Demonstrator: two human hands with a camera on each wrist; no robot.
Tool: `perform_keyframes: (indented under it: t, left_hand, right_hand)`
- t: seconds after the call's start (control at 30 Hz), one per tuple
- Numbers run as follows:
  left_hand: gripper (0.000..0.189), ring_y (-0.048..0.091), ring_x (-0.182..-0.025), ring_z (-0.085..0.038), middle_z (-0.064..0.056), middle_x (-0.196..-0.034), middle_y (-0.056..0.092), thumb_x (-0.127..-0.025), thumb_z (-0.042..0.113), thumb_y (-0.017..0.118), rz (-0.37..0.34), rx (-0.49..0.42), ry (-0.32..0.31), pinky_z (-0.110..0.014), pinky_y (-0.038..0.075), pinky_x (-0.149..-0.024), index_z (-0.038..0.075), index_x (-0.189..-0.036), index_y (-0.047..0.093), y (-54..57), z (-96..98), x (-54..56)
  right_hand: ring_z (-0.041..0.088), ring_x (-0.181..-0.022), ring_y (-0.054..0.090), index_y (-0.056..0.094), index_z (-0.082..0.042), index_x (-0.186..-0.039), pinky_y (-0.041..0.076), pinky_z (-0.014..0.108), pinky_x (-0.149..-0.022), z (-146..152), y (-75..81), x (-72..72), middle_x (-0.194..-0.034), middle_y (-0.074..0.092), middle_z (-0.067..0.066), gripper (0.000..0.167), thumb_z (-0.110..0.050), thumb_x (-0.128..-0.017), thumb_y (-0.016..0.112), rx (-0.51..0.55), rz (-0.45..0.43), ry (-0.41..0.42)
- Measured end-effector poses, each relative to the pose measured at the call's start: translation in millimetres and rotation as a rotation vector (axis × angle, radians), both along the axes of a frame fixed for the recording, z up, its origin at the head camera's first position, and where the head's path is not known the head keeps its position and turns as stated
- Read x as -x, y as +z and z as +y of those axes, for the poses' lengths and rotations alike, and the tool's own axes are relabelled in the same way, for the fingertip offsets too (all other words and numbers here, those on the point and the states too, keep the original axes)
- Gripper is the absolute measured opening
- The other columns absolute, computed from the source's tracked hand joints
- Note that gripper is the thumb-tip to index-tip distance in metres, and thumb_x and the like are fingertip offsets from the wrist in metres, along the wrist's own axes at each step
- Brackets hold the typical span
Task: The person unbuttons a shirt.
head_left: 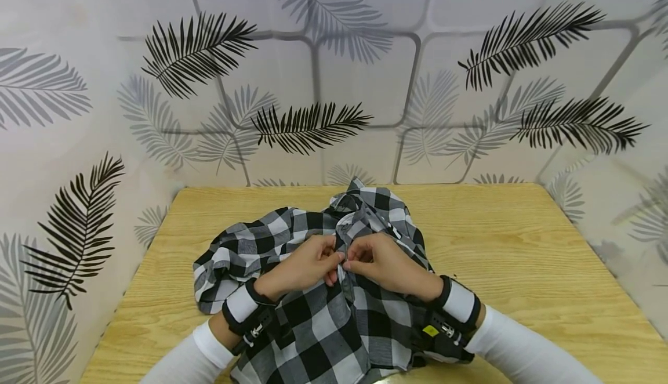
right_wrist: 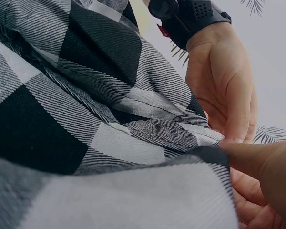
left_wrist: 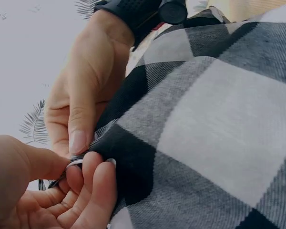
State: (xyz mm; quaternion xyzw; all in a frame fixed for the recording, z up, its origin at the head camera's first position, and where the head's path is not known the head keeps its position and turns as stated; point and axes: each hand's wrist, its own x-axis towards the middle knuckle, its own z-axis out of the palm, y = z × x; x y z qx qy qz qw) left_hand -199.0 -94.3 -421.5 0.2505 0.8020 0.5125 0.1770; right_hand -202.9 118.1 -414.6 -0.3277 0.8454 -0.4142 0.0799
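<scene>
A black, grey and white checked shirt [head_left: 323,329] lies rumpled on the table, its collar area towards the far side. Near its middle, my left hand [head_left: 305,265] pinches the front edge of the cloth between thumb and fingers. Close against it, my right hand [head_left: 388,263] pinches the same edge from the other side, fingertips almost touching the left ones. In the left wrist view the folded edge [left_wrist: 78,160] runs between both sets of fingertips. Whether a button sits there is hidden by the fingers. The right wrist view shows the shirt placket [right_wrist: 148,129] pulled up towards the hands.
The light wooden table [head_left: 511,256] extends to both sides of the shirt. A sleeve [head_left: 224,268] spreads out to the left. Behind the table stands a pale wall [head_left: 365,82] with a leaf pattern. Each wrist wears a black strap [head_left: 245,314] with a camera.
</scene>
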Motion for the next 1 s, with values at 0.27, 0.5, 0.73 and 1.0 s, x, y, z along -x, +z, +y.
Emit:
perform_keyframes:
  t: [0.27, 0.5, 0.73, 1.0]
  left_hand:
    - [0.024, 0.063, -0.063, -0.016, -0.009, -0.077, 0.063, -0.108, 0.013, 0.048, 0.036, 0.103, 0.093, -0.029, 0.056, -0.059, 0.007, -0.084, 0.044, 7.6, 2.7, -2.3]
    - [0.016, 0.048, -0.06, -0.017, -0.006, -0.078, 0.055, -0.109, 0.026, 0.048, 0.007, 0.14, 0.042, -0.027, 0.04, -0.057, 0.01, -0.112, 0.048, 11.0, -1.6, -3.0]
    - [0.032, 0.062, -0.121, -0.027, -0.013, -0.132, 0.059, -0.108, 0.03, 0.05, 0.035, 0.185, -0.039, -0.039, 0.052, -0.097, 0.011, -0.134, 0.046, 4.9, -5.1, -1.6]
    - [0.038, 0.064, -0.115, -0.028, -0.015, -0.134, 0.06, -0.108, 0.027, 0.051, 0.1, 0.209, -0.022, -0.04, 0.053, -0.095, 0.006, -0.139, 0.051, -0.8, -5.6, 3.2]
  right_hand:
    - [0.005, -0.062, 0.054, 0.066, -0.01, -0.087, 0.044, 0.022, -0.058, -1, 4.0, 6.2, -0.077, 0.066, 0.001, 0.011, -0.012, -0.098, 0.066, -0.061, 0.028, -0.024]
    - [0.008, -0.061, 0.05, 0.063, -0.008, -0.092, 0.041, 0.022, -0.057, 2, 2.1, 12.5, -0.076, 0.062, 0.002, 0.008, -0.011, -0.1, 0.063, -0.079, 0.024, -0.084]
    - [0.006, -0.06, 0.051, 0.063, -0.014, -0.092, 0.041, 0.023, -0.056, 2, 3.5, 14.5, -0.076, 0.062, -0.002, 0.008, -0.015, -0.1, 0.065, -0.085, 0.141, -0.181]
    - [0.012, -0.056, 0.048, 0.059, -0.013, -0.094, 0.038, 0.025, -0.053, 5, 18.7, 13.4, -0.076, 0.06, 0.002, 0.008, -0.014, -0.101, 0.063, 0.003, 0.18, -0.252]
